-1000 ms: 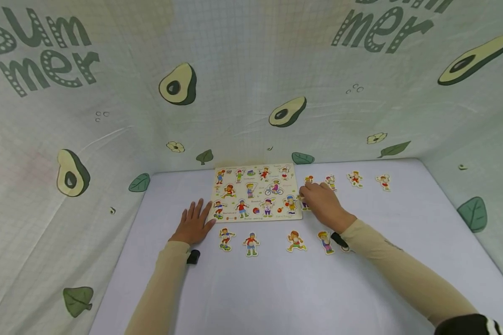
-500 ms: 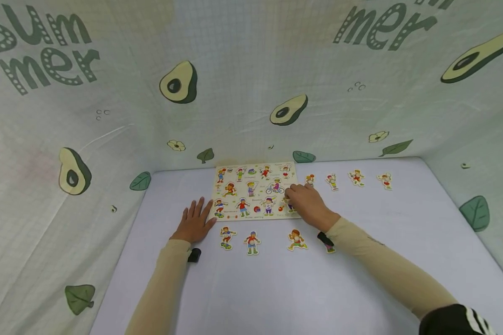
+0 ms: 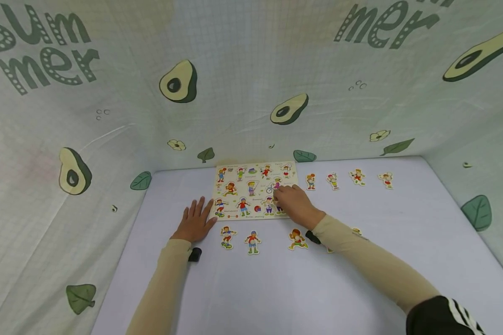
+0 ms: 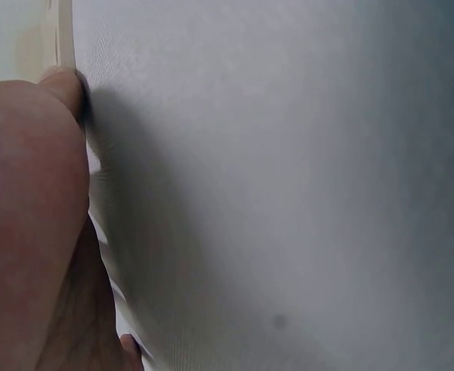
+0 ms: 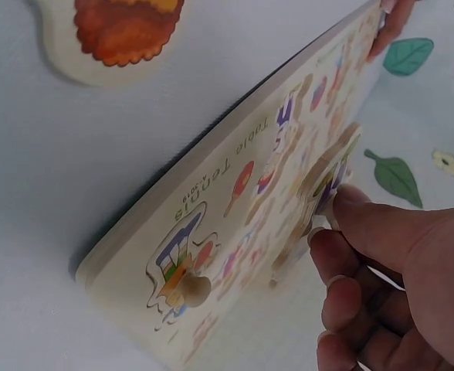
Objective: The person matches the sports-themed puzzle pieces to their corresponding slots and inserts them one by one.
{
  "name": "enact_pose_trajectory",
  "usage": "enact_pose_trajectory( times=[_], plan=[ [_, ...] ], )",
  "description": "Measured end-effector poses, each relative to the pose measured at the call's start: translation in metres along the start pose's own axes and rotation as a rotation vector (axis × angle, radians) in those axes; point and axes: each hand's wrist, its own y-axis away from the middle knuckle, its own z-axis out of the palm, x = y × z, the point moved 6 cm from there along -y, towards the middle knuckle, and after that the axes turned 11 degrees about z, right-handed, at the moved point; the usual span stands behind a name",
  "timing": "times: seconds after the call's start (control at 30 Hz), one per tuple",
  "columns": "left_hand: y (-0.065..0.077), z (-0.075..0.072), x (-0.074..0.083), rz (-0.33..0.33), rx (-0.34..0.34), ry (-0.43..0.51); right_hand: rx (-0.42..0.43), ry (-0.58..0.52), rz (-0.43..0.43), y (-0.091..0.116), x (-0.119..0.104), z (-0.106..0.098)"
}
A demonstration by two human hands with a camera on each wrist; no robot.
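Note:
A wooden peg puzzle board [image 3: 241, 190] printed with sports figures lies at the back of the white table. My left hand [image 3: 193, 223] rests palm down with fingers spread at its left edge; in the left wrist view the thumb [image 4: 63, 89] touches the board's edge. Over the board's lower right part, my right hand [image 3: 295, 204] pinches a figure-shaped puzzle piece [image 5: 337, 174] in purple between thumb and fingers. That piece is tilted, and its knob is mostly hidden. Nearer the corner, a table tennis piece [image 5: 173, 263] with a round wooden knob [image 5: 194, 291] sits in its cutout.
Loose pieces lie in front of the board: a skateboarder [image 3: 227, 237], a roller skater [image 3: 253, 242] and a runner [image 3: 297, 239]. Others are partly hidden under the right forearm. Several more, such as a soccer figure [image 3: 357, 177], line up to its right. A patterned cloth hangs behind.
My right hand has carried the purple figure piece leftward from beside the board's right edge to over the board. The left hand has stayed in place.

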Motion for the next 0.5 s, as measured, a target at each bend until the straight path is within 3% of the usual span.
enact_pose_trajectory(
  times=[0.5],
  plan=[
    [0.002,-0.008,0.010,-0.022,-0.031,0.016,-0.048,0.018,-0.019,-0.020,-0.017,0.015]
  ],
)
